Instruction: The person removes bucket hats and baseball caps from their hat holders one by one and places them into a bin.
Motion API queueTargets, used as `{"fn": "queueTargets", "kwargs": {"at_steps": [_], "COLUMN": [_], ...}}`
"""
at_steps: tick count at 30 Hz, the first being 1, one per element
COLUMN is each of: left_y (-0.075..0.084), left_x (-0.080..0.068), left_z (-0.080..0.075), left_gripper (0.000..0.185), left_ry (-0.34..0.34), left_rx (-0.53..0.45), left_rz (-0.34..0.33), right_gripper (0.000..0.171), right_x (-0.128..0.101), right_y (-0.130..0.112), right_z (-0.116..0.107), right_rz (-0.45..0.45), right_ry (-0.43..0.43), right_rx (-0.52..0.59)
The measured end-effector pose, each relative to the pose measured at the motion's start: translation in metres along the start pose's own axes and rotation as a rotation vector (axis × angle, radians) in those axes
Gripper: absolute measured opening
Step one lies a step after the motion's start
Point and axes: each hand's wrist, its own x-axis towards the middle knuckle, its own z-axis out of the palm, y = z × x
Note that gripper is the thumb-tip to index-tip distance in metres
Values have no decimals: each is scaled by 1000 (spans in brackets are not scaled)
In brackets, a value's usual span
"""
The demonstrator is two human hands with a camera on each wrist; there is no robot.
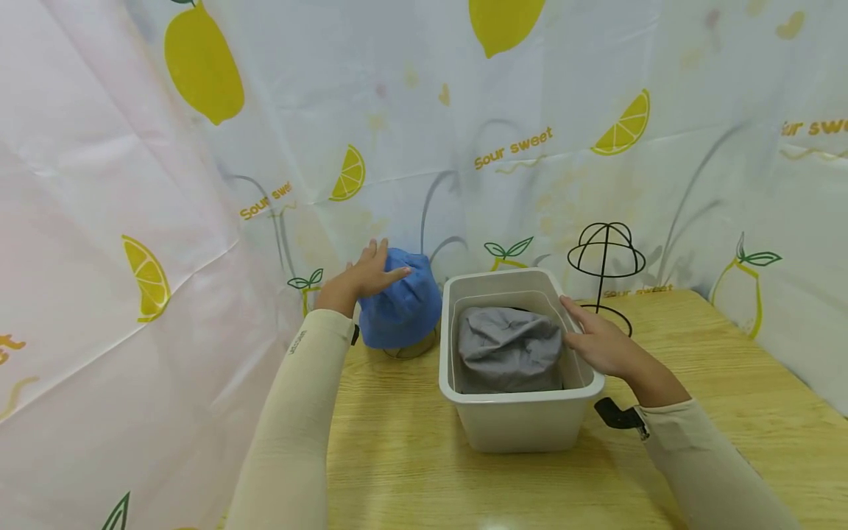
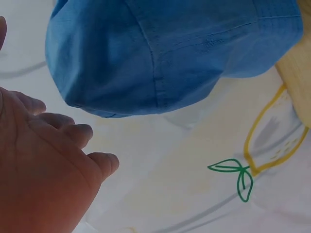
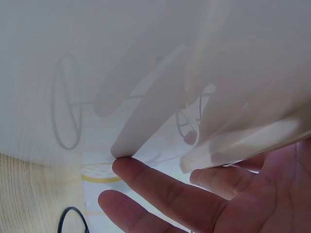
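A blue cloth hat (image 1: 400, 305) sits on a stand at the back left, with part of the stand's base showing under it. My left hand (image 1: 374, 272) is at the hat's upper left side, fingers spread. In the left wrist view a gap shows between the fingertips (image 2: 104, 165) and the blue hat (image 2: 160, 58). A white plastic bin (image 1: 523, 427) stands on the table with a crumpled grey cloth hat (image 1: 510, 350) inside. My right hand (image 1: 599, 342) holds the bin's right rim, the thumb over the edge and the fingers (image 3: 170, 194) against the outer wall.
A black wire hat stand (image 1: 604, 258) with no hat on it rises behind the bin at the right. The wooden table (image 1: 715, 368) reaches back to a white curtain (image 1: 397, 96) printed with lemons, which also hangs along the left and right sides.
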Motion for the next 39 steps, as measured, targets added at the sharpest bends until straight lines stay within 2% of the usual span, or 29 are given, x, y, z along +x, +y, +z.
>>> {"fn": "queueTargets", "kwargs": {"at_steps": [15,25,34,39], "left_y": [-18,-18,-16,-17], "left_x": [0,-1,2,4], "left_z": [11,15,16,17], "left_gripper": [101,86,62,52], "left_ry": [51,83,175,218], "left_rx": [23,81,182,189], "left_rz": [-119,-127,-127,-121], "right_gripper": [71,71,71,71], "right_x": [1,0,0,0], "right_y": [-1,-1,-2,-2], "right_z": [0,0,-1,-1], "right_rz": [5,9,14,13], "right_ry": [-13,-8,-13,-16], "right_rx": [15,3,14,19]}}
